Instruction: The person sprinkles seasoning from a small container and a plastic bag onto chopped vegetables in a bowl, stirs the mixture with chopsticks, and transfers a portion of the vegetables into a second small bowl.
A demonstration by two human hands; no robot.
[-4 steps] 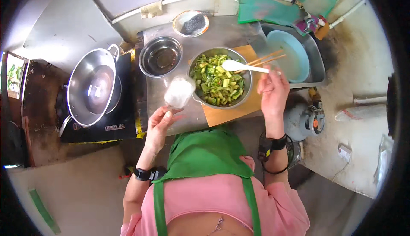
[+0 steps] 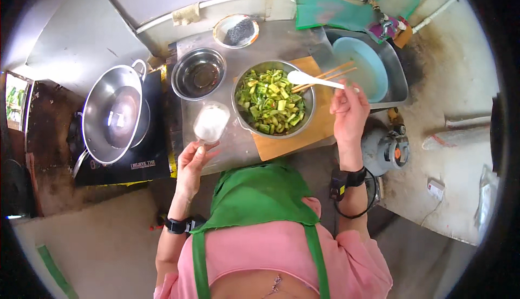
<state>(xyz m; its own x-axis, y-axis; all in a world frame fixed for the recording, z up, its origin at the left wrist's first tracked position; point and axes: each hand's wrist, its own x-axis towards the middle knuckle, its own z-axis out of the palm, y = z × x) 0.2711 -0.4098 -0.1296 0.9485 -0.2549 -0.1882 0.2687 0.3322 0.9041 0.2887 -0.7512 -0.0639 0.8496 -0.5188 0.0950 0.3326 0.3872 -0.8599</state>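
White plastic spoon (image 2: 314, 79), held by its handle in the closed grip of the right hand (image 2: 349, 112), lies with its bowl over the rim of a steel bowl of chopped green vegetables (image 2: 272, 105). This steel bowl stands on a wooden cutting board (image 2: 317, 131) at the middle of the metal surface (image 2: 281, 39). Two wooden chopsticks (image 2: 325, 77) rest across the bowl's far right rim, just beneath the spoon. The left hand (image 2: 195, 161) grips a small clear container of white powder (image 2: 211, 123), tilted and raised just beside the vegetable bowl's left edge. Beyond it stands an empty steel bowl (image 2: 199, 73), and farther back a shallow dish holding something dark (image 2: 236, 30). To the right of the board, a pale blue basin (image 2: 368, 66) sits in a metal sink tray (image 2: 398, 82). At the far left, a steel wok (image 2: 114, 115) rests on a black cooktop (image 2: 146, 161). A grey gas cylinder (image 2: 385, 147) stands on the floor below the sink. The person wears a green apron (image 2: 257, 196) over a pink top, with a dark band on each wrist.
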